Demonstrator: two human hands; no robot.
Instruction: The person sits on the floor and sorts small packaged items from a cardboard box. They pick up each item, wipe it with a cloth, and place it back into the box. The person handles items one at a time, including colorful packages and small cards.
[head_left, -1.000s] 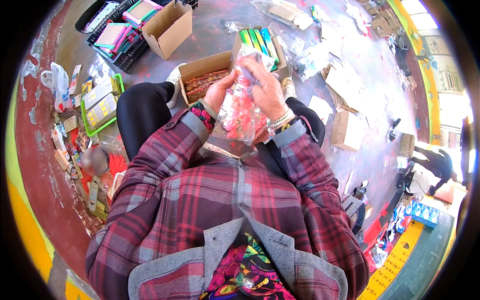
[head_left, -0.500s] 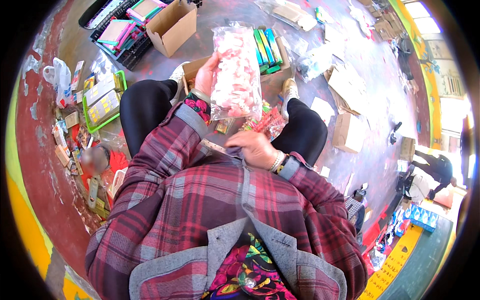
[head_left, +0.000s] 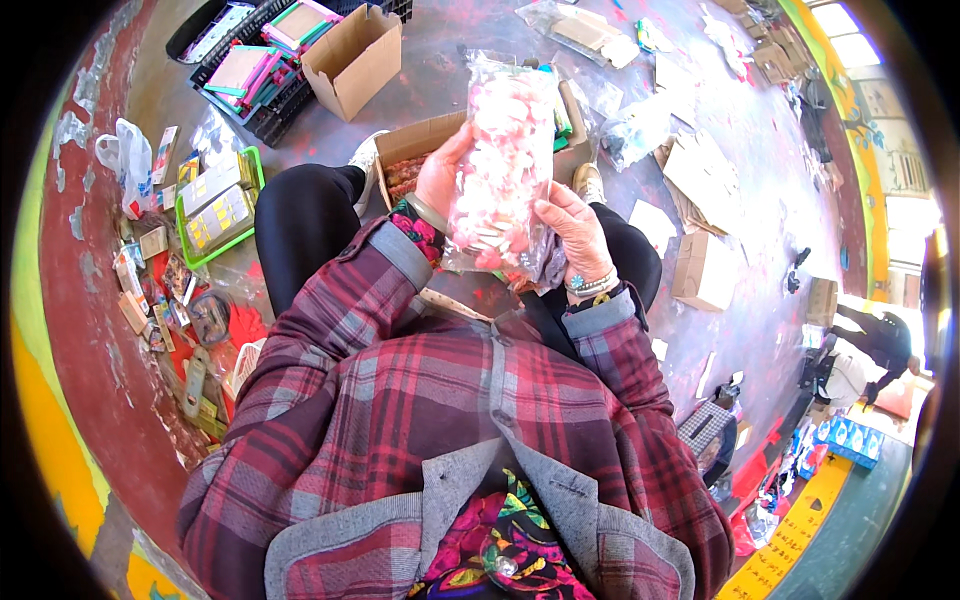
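Note:
A clear plastic bag [head_left: 503,150] full of small pink and white pieces is held up in front of me, its long side nearly upright. My left hand [head_left: 440,178] grips its left edge, fingers partly behind it. On the lower right edge, my right hand [head_left: 575,232] pinches the bag with thumb and fingers. A crumpled greyish-purple cloth [head_left: 553,266] hangs beneath that hand, apparently held in its palm. Behind the bag stands an open cardboard box [head_left: 418,137] with brown-red patterned items inside and green packets at its right end, partly hidden.
At upper left are a black crate [head_left: 272,122] of colourful frames and an empty-looking carton [head_left: 352,65]. A green tray [head_left: 217,247] and cluttered small packages lie left. To the right are flattened cardboard [head_left: 697,175], a small carton [head_left: 705,270] and a bent-over person [head_left: 875,345].
My right hand has risen from near my lap and taken hold of the bag's lower right edge, bringing the cloth along. The bag and my left hand have shifted right in view.

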